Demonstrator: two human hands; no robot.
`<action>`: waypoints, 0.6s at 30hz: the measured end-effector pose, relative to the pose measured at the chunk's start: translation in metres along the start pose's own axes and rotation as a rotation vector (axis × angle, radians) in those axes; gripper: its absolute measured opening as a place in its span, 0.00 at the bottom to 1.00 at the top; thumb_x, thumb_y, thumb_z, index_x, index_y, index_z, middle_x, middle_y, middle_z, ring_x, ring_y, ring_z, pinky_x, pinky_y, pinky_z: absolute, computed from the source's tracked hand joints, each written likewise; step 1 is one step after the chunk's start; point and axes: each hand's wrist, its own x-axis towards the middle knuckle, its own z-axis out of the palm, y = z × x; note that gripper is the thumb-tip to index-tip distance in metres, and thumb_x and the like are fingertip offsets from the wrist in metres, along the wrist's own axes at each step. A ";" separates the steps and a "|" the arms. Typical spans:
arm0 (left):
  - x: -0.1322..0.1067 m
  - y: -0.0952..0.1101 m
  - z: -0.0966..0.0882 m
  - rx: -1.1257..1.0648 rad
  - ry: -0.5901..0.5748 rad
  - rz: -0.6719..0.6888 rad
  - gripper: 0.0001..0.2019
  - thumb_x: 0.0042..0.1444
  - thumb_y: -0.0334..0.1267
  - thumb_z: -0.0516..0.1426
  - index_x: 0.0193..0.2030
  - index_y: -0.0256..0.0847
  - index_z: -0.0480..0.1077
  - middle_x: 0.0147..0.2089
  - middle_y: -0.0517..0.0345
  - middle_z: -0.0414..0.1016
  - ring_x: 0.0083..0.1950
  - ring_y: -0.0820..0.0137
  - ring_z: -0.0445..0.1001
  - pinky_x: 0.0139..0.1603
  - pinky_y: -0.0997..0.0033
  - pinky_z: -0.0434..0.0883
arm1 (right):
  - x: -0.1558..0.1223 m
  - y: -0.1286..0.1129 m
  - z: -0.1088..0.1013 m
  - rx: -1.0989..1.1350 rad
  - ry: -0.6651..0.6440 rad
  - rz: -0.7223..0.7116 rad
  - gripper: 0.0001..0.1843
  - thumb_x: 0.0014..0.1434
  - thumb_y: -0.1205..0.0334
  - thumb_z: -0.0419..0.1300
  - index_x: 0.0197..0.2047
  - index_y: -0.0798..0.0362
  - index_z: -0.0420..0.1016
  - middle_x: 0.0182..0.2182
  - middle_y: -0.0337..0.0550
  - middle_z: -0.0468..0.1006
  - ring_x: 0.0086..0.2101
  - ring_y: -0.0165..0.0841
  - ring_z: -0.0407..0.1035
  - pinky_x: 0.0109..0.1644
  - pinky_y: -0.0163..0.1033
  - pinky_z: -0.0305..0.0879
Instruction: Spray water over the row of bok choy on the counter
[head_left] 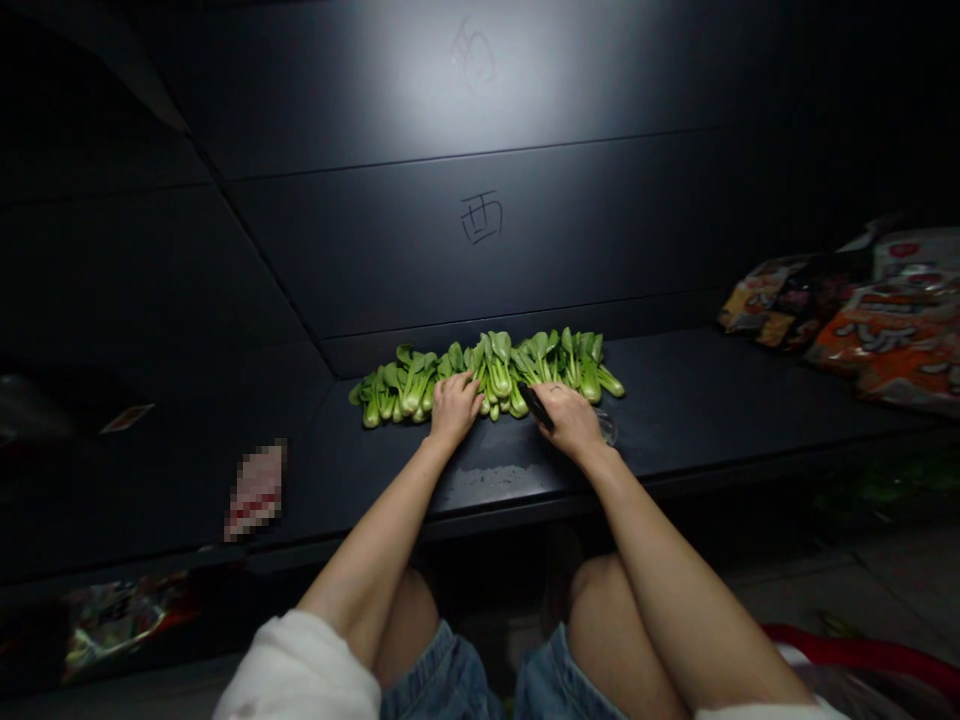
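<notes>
A row of green bok choy [499, 365] lies on a dark shelf [495, 480], leaves toward the back panel and pale stem ends toward me. Over the middle-left of the row, my left hand [452, 408] has its fingers curled on the bok choy stems, partly covering them. My right hand [574, 418] is closed around a slim black object [537, 407] at the right part of the row. Its kind cannot be made out, as the fingers hide much of it. Beside that wrist, a small clear round thing [606, 427] shows on the shelf.
Colourful snack bags [892, 335] are piled at the right end. A blurred-out card [256, 490] and a small label [127, 418] are at the left. Water wets the shelf's front edge. A shiny package [116, 615] lies lower left; a red rim [862, 645] shows lower right.
</notes>
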 end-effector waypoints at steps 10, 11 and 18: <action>0.011 0.005 0.003 0.022 0.061 -0.180 0.09 0.59 0.41 0.56 0.36 0.41 0.76 0.55 0.43 0.71 0.58 0.52 0.66 0.59 0.48 0.64 | 0.000 0.000 0.001 -0.018 -0.016 -0.016 0.19 0.56 0.70 0.58 0.53 0.56 0.69 0.49 0.53 0.76 0.51 0.41 0.67 0.53 0.40 0.61; 0.007 0.006 0.002 0.011 0.085 -0.165 0.09 0.59 0.41 0.56 0.37 0.41 0.76 0.56 0.43 0.70 0.59 0.52 0.65 0.60 0.48 0.63 | 0.001 0.000 0.002 -0.026 -0.019 -0.017 0.19 0.56 0.70 0.58 0.52 0.57 0.69 0.49 0.53 0.76 0.51 0.41 0.67 0.53 0.40 0.61; -0.017 0.011 0.004 0.005 0.067 -0.087 0.18 0.60 0.44 0.56 0.54 0.40 0.70 0.66 0.41 0.64 0.68 0.51 0.59 0.67 0.44 0.55 | 0.003 -0.007 0.007 -0.084 -0.051 -0.035 0.15 0.57 0.67 0.60 0.49 0.56 0.70 0.46 0.51 0.77 0.47 0.41 0.68 0.49 0.40 0.62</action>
